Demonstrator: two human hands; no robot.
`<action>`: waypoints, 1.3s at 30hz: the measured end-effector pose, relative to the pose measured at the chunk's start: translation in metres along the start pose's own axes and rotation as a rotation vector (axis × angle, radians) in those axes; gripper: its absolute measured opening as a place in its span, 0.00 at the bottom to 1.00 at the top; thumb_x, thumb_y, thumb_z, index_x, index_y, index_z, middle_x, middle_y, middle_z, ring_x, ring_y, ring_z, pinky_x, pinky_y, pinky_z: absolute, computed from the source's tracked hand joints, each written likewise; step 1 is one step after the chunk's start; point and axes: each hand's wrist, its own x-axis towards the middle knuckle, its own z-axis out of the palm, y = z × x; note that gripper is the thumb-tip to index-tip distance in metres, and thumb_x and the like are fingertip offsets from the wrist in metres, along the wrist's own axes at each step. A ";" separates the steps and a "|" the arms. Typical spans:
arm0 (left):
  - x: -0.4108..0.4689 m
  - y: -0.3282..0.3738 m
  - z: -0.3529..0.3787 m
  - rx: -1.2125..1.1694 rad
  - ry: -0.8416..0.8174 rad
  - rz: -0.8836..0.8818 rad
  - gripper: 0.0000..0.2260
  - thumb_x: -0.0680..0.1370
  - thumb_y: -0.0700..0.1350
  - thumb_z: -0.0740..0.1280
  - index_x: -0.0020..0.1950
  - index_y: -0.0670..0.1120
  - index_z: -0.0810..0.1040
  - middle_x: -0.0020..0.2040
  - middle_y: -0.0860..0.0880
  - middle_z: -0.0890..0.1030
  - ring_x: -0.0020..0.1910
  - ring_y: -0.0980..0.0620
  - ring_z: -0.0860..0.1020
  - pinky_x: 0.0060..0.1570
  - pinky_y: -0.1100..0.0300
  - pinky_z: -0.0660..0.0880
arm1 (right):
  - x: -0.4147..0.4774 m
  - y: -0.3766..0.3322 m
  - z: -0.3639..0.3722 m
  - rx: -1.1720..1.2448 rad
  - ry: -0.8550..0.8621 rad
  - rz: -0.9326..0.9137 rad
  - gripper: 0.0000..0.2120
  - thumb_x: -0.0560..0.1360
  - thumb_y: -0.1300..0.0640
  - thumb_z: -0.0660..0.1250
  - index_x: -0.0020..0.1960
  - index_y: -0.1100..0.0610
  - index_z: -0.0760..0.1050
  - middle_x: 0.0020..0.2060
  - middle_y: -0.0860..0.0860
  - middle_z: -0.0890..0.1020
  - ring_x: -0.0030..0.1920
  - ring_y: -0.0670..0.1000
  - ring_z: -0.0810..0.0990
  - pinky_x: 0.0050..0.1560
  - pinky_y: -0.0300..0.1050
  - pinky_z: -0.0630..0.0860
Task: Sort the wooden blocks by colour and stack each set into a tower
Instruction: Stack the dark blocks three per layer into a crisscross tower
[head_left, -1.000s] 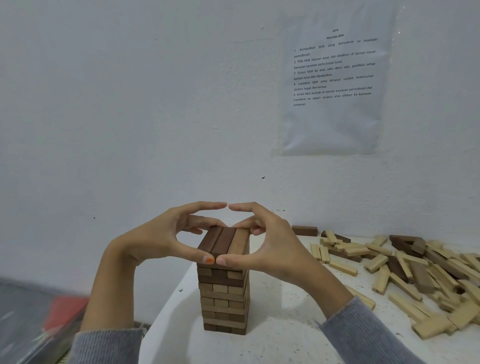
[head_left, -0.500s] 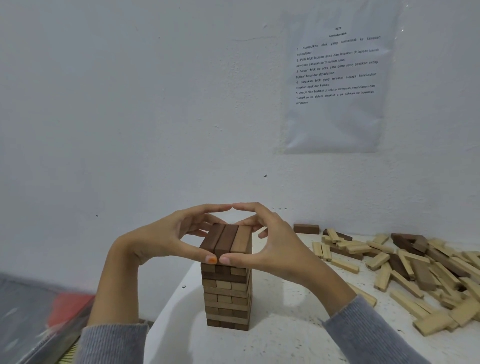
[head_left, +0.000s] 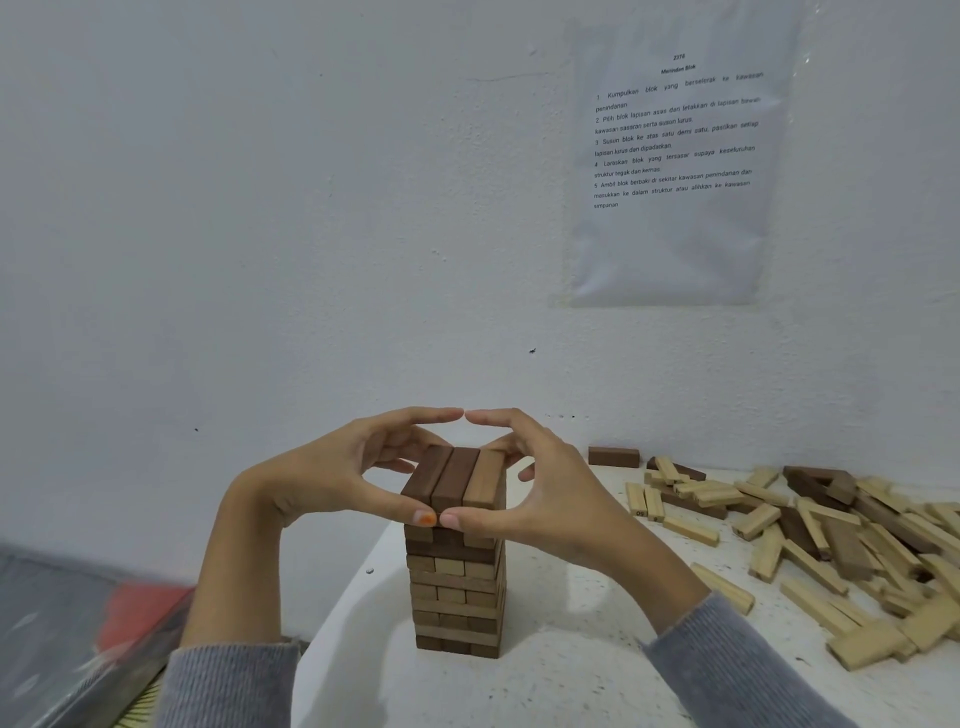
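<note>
A tower (head_left: 457, 597) of brown and pale wooden blocks stands near the left end of the white table (head_left: 571, 686). Its top layer (head_left: 457, 475) has two dark blocks and one lighter block side by side. My left hand (head_left: 332, 467) and my right hand (head_left: 550, 493) cup this layer from both sides. The two thumbs press the near block ends, and the other fingers curl behind the far ends. My index fingertips arch over the top and almost meet.
A loose heap of pale and dark blocks (head_left: 810, 525) covers the table's right side, and one dark block (head_left: 613, 456) lies by the wall. A printed sheet (head_left: 675, 156) hangs on the wall. Something red (head_left: 140, 608) lies below the table's left edge.
Both hands keep the same hold on the top layer. Only the view has shifted slightly.
</note>
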 end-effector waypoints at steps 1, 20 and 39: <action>0.000 0.000 0.000 -0.001 -0.001 0.001 0.36 0.67 0.42 0.78 0.70 0.59 0.66 0.60 0.56 0.79 0.63 0.54 0.76 0.63 0.62 0.73 | 0.000 0.000 0.000 0.005 0.002 0.000 0.39 0.62 0.42 0.79 0.67 0.36 0.63 0.55 0.43 0.75 0.59 0.40 0.70 0.53 0.32 0.66; -0.011 0.040 -0.002 -0.120 0.388 0.279 0.32 0.69 0.63 0.70 0.70 0.54 0.70 0.65 0.55 0.77 0.66 0.56 0.73 0.62 0.65 0.72 | -0.005 -0.023 -0.026 0.123 0.033 -0.003 0.39 0.61 0.30 0.65 0.70 0.37 0.63 0.62 0.39 0.72 0.61 0.38 0.70 0.58 0.37 0.70; 0.043 0.176 0.121 -0.249 0.362 0.495 0.06 0.78 0.42 0.67 0.52 0.49 0.82 0.46 0.53 0.85 0.47 0.55 0.82 0.45 0.66 0.75 | -0.117 -0.034 -0.182 -0.095 0.389 -0.027 0.08 0.78 0.52 0.64 0.48 0.49 0.83 0.41 0.45 0.85 0.46 0.48 0.82 0.53 0.49 0.77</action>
